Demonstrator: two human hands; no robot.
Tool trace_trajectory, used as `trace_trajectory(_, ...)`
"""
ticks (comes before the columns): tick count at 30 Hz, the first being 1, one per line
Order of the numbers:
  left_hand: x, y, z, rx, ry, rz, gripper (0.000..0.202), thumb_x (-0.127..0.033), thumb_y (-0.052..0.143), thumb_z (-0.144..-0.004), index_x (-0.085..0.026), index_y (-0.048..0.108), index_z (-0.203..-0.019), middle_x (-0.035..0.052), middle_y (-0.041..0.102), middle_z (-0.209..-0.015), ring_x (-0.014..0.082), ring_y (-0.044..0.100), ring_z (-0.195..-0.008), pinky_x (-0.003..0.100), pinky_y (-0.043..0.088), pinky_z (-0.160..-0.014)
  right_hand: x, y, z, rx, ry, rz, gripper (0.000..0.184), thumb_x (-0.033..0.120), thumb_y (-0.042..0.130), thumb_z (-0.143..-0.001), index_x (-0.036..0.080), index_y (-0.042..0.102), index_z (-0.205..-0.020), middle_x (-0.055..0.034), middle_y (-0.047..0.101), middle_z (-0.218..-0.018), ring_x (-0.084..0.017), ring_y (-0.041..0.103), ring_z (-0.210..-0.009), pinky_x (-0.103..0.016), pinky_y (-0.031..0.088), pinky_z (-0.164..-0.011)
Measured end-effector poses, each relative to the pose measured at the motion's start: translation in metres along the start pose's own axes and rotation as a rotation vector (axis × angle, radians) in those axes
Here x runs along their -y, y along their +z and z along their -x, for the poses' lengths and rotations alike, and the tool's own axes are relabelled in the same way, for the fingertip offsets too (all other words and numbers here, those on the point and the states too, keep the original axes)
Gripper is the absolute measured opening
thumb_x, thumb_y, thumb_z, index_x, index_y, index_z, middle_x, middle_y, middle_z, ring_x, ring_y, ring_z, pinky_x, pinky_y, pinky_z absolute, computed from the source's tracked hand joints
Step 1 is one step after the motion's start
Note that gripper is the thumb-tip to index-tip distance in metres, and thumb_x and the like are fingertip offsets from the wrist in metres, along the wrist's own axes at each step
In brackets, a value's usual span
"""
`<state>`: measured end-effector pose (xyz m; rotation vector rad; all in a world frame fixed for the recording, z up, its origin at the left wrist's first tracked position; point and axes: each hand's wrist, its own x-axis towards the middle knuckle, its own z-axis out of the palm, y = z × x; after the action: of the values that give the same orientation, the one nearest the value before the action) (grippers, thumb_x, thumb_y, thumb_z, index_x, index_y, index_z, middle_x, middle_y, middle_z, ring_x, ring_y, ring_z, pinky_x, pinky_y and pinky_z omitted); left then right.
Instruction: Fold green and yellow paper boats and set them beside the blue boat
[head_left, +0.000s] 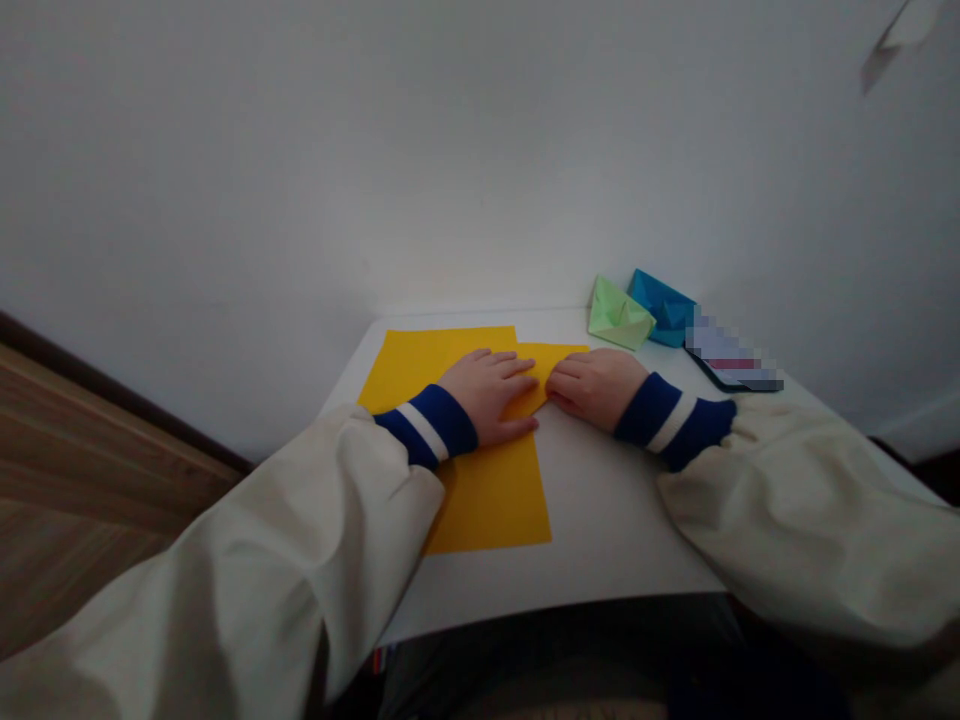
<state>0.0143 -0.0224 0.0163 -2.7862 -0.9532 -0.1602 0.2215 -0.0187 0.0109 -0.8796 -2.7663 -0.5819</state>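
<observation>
A yellow sheet of paper (pixel 495 500) lies flat on the white table, its upper right part folded or overlapped by a yellow piece reaching right. My left hand (pixel 491 395) rests on the yellow paper, palm down with fingers spread toward the right. On the paper's right end, my right hand (pixel 596 385) has its fingers curled and pressed together at the edge. Whether the right-hand piece is a flap of the sheet or a separate paper, I cannot tell, as my hands cover part of it.
A light green folded paper boat (pixel 621 315) and a blue folded paper boat (pixel 662 308) stand at the back right of the white table (pixel 630 530). Beside them lies a phone-like flat object (pixel 731 355), partly blurred. The wall (pixel 465 180) rises behind; a wooden panel (pixel 97 450) is left.
</observation>
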Motion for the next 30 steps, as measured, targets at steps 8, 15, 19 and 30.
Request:
trace_trajectory(8,-0.013,-0.011,-0.005,-0.053,0.036,-0.174,0.023,-0.028,0.044,-0.084,-0.015,0.062,-0.076,0.0067,0.068,-0.075,0.0195,0.063,-0.064,0.033,0.043,-0.059,0.003,-0.004,0.000,-0.058,0.142,-0.156,0.020,0.023,0.043,-0.084,0.018,0.062,-0.081,-0.0054,0.065,-0.082,-0.016,0.056,-0.076,-0.027,0.034,-0.062)
trace_trajectory(15,-0.013,-0.007,-0.005,-0.156,-0.013,-0.206,0.028,-0.027,0.038,-0.090,-0.016,0.061,-0.079,0.0051,0.067,-0.069,0.0187,0.062,-0.060,0.029,0.038,-0.051,0.008,-0.007,0.001,-0.150,0.219,-0.337,0.016,0.024,0.050,-0.076,0.019,0.062,-0.085,-0.0037,0.066,-0.082,-0.016,0.058,-0.075,-0.026,0.039,-0.065)
trace_trajectory(19,-0.012,-0.008,-0.005,-0.154,0.052,-0.220,0.029,-0.029,0.036,-0.093,-0.016,0.060,-0.082,0.0041,0.066,-0.065,0.0170,0.061,-0.059,0.028,0.038,-0.052,0.006,-0.005,0.001,-0.160,0.229,-0.379,0.015,0.023,0.049,-0.075,0.019,0.061,-0.083,-0.0040,0.065,-0.080,-0.016,0.058,-0.074,-0.026,0.039,-0.066)
trace_trajectory(30,-0.010,-0.012,-0.003,-0.162,0.054,-0.192,0.022,-0.027,0.042,-0.090,-0.017,0.059,-0.079,0.0027,0.067,-0.072,0.0162,0.061,-0.067,0.028,0.039,-0.056,0.005,-0.003,0.004,-0.160,0.297,-0.388,0.012,0.022,0.050,-0.072,0.020,0.059,-0.079,-0.0020,0.064,-0.075,-0.015,0.055,-0.068,-0.025,0.036,-0.060)
